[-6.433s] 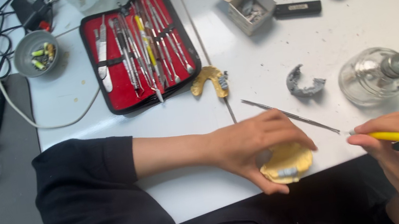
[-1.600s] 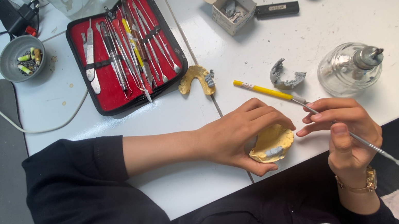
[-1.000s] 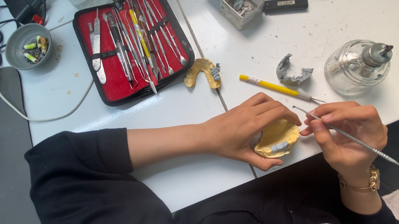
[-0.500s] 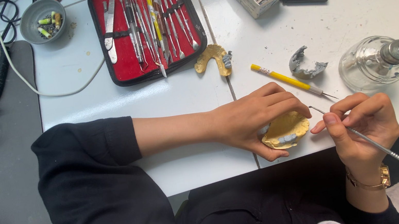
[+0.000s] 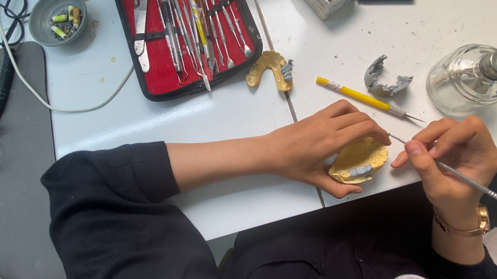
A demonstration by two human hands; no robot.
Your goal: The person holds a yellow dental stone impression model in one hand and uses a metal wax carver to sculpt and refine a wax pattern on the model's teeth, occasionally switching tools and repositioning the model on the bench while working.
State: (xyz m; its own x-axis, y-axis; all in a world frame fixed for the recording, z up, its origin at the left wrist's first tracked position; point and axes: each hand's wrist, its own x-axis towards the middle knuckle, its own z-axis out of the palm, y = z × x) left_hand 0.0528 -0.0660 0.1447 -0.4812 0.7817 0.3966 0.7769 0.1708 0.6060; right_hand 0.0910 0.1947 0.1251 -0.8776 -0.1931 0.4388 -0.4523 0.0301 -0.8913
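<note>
We had set the yellow-handled pick (image 5: 359,95) down on the white counter (image 5: 226,117); now our right hand (image 5: 451,153) pinched a thin steel probe (image 5: 461,177) beside the yellow plaster dental cast (image 5: 360,159), which our left hand (image 5: 320,145) clasped at the counter's edge.

Yellow dental cast (image 5: 358,159) (grey teeth) — flat at table's edge.

Left arm — black sleeve pushed up past the elbow, bare forearm lying across the frame from left to right. Left hand (image 5: 321,149) — palm down, fingers curled and pressed together, thumb tucked beneath, closed in a cupped grasp. Right hand (image 5: 454,152) — raised on a bent wrist, thumb and fingertips pinched together, pointing toward the left hand; gold-coloured band at the wrist.
</note>
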